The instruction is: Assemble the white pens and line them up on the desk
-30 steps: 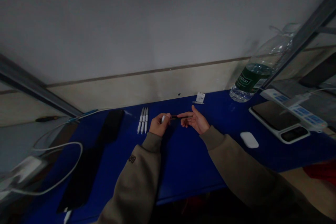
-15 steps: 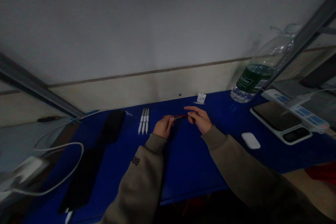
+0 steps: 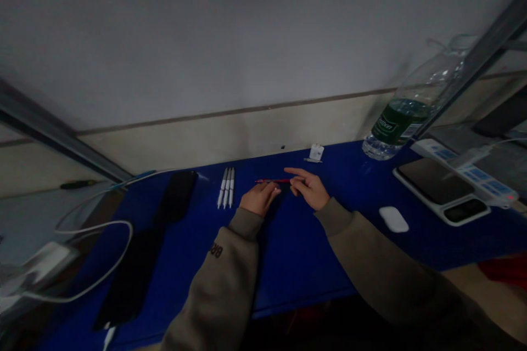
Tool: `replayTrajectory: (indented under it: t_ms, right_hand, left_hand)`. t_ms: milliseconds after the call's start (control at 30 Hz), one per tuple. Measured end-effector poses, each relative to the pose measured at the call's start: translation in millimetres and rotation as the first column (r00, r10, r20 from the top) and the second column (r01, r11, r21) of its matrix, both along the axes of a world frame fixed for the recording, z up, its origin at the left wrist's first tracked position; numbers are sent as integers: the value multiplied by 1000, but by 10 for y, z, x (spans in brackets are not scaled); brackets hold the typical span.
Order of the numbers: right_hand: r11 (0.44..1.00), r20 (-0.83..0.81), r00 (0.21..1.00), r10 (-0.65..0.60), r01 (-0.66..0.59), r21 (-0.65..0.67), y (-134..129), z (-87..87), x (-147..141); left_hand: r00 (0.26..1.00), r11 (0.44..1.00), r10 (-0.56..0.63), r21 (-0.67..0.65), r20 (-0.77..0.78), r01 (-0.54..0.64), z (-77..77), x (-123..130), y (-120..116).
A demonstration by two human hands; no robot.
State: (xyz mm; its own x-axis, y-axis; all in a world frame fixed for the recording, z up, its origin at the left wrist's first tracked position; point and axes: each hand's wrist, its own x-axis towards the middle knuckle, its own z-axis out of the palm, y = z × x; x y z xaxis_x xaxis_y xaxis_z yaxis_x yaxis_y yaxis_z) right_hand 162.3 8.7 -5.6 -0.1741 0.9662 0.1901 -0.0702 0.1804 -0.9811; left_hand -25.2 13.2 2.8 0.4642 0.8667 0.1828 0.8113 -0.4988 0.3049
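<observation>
A slim red pen [image 3: 284, 180] lies crosswise between my two hands over the blue table [image 3: 300, 255]. My right hand [image 3: 309, 189] pinches its right end between thumb and curled fingers, with the index finger stretched out to the left above it. My left hand [image 3: 258, 198] is closed at the pen's left part, thumb and fingers pressed together; the fingers hide some of the pen, and its left tip shows beyond them. Left of my left hand, three white pens [image 3: 225, 188] lie side by side.
Behind my right hand are a white charger [image 3: 316, 152] and a small slim piece [image 3: 313, 160]. On the right are a white case [image 3: 393, 219], a scale [image 3: 436, 186], a power strip [image 3: 465, 170] and a large bottle [image 3: 397, 120]. Two dark phones [image 3: 177, 194] and a white cable [image 3: 129, 236] lie left.
My hands have come slightly closer together, and the left fingers have turned lower over the pen. More of the red pen shows above them. The things on the table have stayed put.
</observation>
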Motion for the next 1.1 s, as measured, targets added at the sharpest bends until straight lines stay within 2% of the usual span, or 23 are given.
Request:
replayTrajectory:
  t_ms: [100,200,433,500,567,633,700,733,800,900,1000,1100]
  right_hand:
    - [995,161,985,68,-80,66,-75,-26,-83]
    - [985,290,948,134,-160,67,-151,-16,-136]
    - [940,241,917,317,-338,49,-239,102,-145]
    - [947,202,933,297,-316,65,-242,92,-152]
    - [968,163,961,224,-239,76,-225,65,-145]
    - [989,160,982,105,-120,88,-178,36,-102]
    - [989,240,968,-69,36,140,-100,16,-12]
    - [977,330,931,-156,97,189,-51,7,49]
    - [914,468,802,-371,226,338,51,-16,185]
    - [824,602,576,-554,275,495,176,-90,370]
    - [796,720,342,-604,303,524,237,-203,474]
    - [792,785,200,-586,345,503,249,-285,499]
  left_hand:
    - [993,1000,-3,6,-119,4,29,54,-53]
    - [988,1000,15,-2,-156,-15,55,92,-113]
    - [979,994,103,-20,-174,-108,79,91,-181]
    - [983,992,119,-20,-139,-123,83,96,-185]
    - [982,987,157,-9,-105,-159,93,108,-189]
    - [977,980,199,-3,-82,-200,114,121,-193]
    - [971,973,230,-10,-69,-231,142,130,-196]
    - [969,970,240,-16,-63,-241,156,132,-197]
    - [967,967,251,-22,-53,-252,175,133,-200]
    - [967,968,249,-26,-47,-250,175,131,-203]
    - [971,972,234,-21,-48,-236,144,132,-205]
    - [976,977,214,-9,-46,-215,105,138,-208]
